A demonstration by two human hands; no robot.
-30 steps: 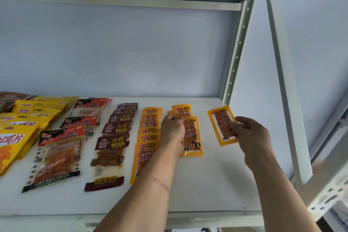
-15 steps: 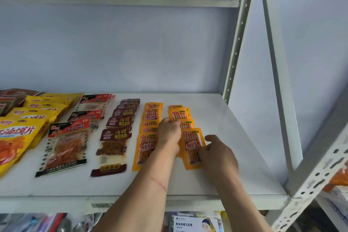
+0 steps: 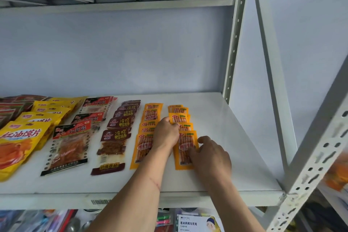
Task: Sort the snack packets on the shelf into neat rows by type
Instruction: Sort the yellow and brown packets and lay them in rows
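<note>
Both hands work the orange rows: the left hand (image 3: 165, 133) pinches an orange packet (image 3: 178, 118) at its lower corner, seemingly to steady that row, while the right hand (image 3: 211, 154) presses loosely spread fingers on the front orange packet (image 3: 185, 149) at 5 o'clock of it, likely squaring it up. At 9 o'clock lie the second orange row (image 3: 146, 133), maroon packets (image 3: 117, 133), red-topped packets (image 3: 73, 137) and yellow bags (image 3: 18, 137). Nothing obstructs; the shelf (image 3: 235, 147) lies bare toward 3 o'clock.

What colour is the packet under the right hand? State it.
Orange, with a clear window showing reddish sticks: the front packet under the right hand, seen in the head view.
</note>
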